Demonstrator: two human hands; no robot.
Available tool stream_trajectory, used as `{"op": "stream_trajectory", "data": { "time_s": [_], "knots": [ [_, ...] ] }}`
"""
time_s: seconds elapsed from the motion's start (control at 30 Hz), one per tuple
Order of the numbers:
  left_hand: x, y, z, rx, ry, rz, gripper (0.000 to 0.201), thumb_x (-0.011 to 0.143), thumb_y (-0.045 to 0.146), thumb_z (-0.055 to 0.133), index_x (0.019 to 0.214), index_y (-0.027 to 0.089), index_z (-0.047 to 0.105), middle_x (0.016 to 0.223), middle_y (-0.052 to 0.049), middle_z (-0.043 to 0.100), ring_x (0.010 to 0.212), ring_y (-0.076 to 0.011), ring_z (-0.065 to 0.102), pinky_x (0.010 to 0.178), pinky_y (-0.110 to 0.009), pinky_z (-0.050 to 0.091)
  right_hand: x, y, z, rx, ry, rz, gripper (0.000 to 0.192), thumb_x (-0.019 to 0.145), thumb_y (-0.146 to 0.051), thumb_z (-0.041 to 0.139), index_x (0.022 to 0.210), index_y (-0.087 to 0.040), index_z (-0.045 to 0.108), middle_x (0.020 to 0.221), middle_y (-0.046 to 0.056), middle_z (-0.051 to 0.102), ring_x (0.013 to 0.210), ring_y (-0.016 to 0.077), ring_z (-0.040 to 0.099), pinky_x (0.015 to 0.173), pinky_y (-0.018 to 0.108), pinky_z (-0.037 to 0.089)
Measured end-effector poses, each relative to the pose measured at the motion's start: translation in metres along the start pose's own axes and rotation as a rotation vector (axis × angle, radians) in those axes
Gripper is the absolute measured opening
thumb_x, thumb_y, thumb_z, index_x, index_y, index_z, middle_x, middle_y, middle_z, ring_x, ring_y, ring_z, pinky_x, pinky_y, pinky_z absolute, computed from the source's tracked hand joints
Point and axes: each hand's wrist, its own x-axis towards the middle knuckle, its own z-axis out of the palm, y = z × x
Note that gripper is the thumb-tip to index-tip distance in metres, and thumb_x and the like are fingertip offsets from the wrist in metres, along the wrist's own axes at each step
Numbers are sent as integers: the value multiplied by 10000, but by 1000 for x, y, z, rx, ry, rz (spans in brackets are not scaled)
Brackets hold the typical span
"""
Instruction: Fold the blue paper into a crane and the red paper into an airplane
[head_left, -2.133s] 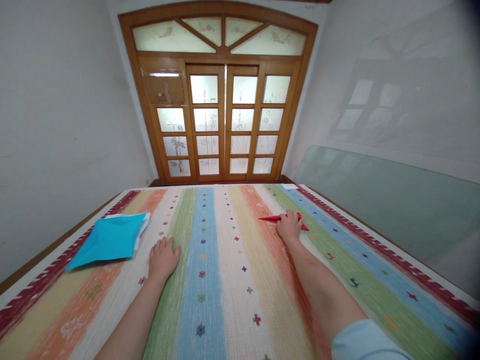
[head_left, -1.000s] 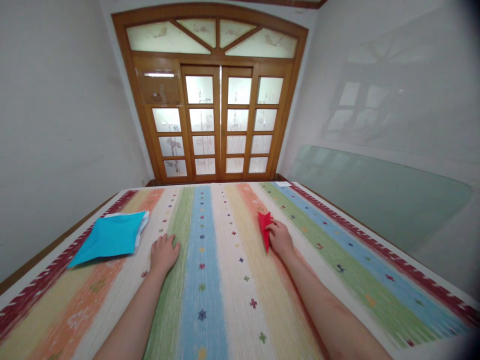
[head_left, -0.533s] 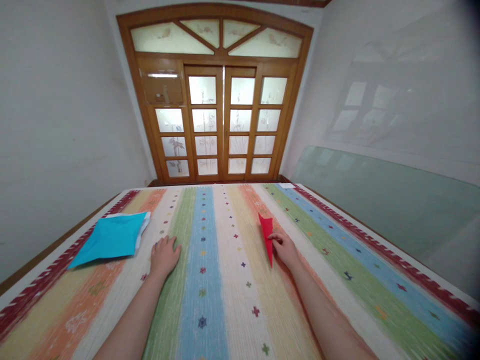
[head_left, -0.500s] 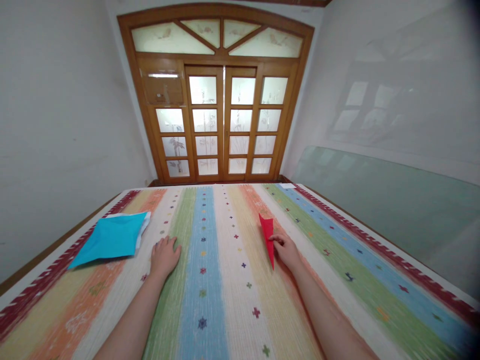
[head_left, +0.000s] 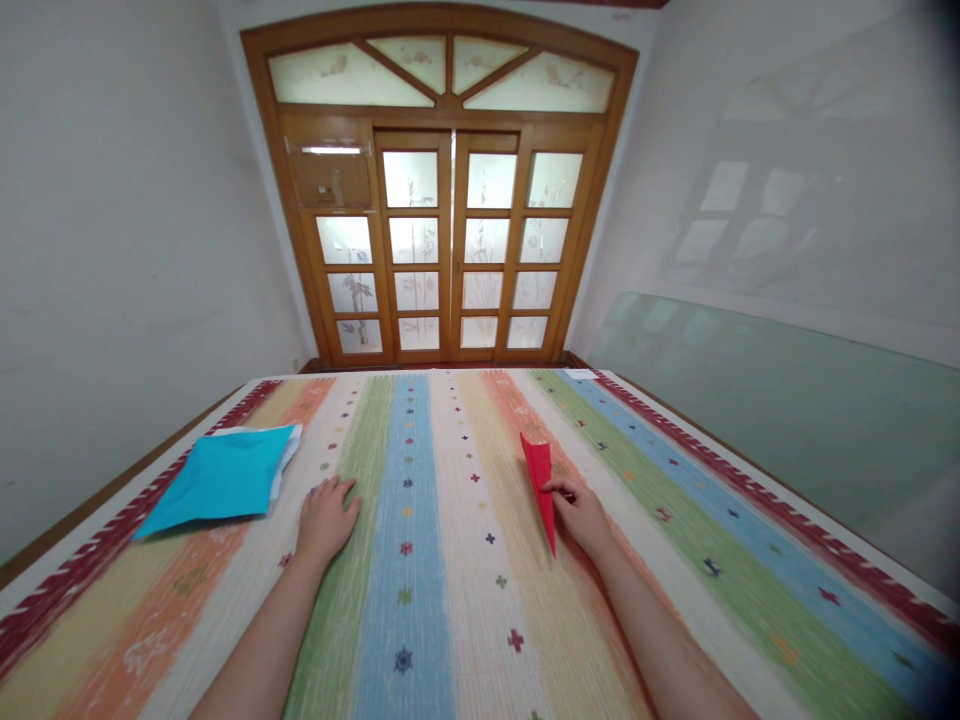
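A narrow folded red paper (head_left: 541,482), shaped like a long dart, is held just above the striped cloth (head_left: 450,600) with its point toward me. My right hand (head_left: 583,517) pinches it at its right edge between thumb and fingers. My left hand (head_left: 325,516) rests flat on the cloth, palm down, on the green stripe and holds nothing. A stack of blue and white paper sheets (head_left: 222,478) lies to the left of my left hand, a short way apart from it.
The striped cloth covers a large table with a wooden rim (head_left: 90,505). A wooden door with frosted glass panes (head_left: 448,250) stands beyond the far end. A big glass sheet (head_left: 787,400) leans on the right wall.
My right hand took the red paper from the far right, turned it so it points toward me, and drew it nearer and toward the middle. My left hand stayed put.
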Motion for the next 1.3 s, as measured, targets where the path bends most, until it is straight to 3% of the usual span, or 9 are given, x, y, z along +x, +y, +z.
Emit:
{"op": "stream_trajectory", "data": {
  "time_s": [0.53,0.63,0.73,0.93,1.1,1.2,1.3],
  "knots": [
    [0,2,-1,-51,34,17,417,894,384,490,1239,204,640,1376,-152,546,1272,-320,484,1069,-481,323,1,-5,5,37,-31,19,216,735,-272,524,811,-231,722,895,46,711,858,230,631,806,365,471],
    [0,5,-6,-166,78,37,362,869,342,524,1151,179,681,1300,-157,601,1216,-318,530,1058,-482,345,1,-11,5,77,-26,40,199,717,-270,547,793,-228,726,881,48,709,837,231,625,797,367,466],
    [0,10,-12,-290,91,89,308,890,292,479,1066,171,700,1172,-113,678,1114,-255,599,1022,-401,408,0,-17,6,150,-19,76,167,695,-275,584,763,-223,727,871,50,711,840,238,625,807,376,464],
    [-3,23,-20,-393,63,183,305,914,307,442,1019,224,716,1075,-31,724,1021,-194,647,953,-317,477,-9,-37,16,444,-28,195,147,745,-333,658,854,-243,696,886,46,714,815,241,655,779,394,506],
    [-1,17,-22,-436,90,93,348,912,332,420,1029,199,719,1023,-54,742,958,-231,673,898,-370,510,-15,-53,19,822,-102,277,293,779,-494,663,991,-291,666,1075,54,714,1003,269,666,862,449,529],
    [1,14,-23,-453,96,57,351,903,345,431,1026,194,723,980,-57,749,918,-237,680,871,-372,517,-14,-55,19,1065,-137,377,238,732,-448,740,877,-268,685,932,47,738,909,242,685,861,427,531],
    [1,14,-24,-467,93,52,338,901,357,448,1021,206,725,963,-41,751,897,-226,680,852,-354,515,-12,-52,20,1107,-121,412,140,754,-375,738,809,-267,669,794,7,727,764,196,682,789,380,543]
  ]
}}
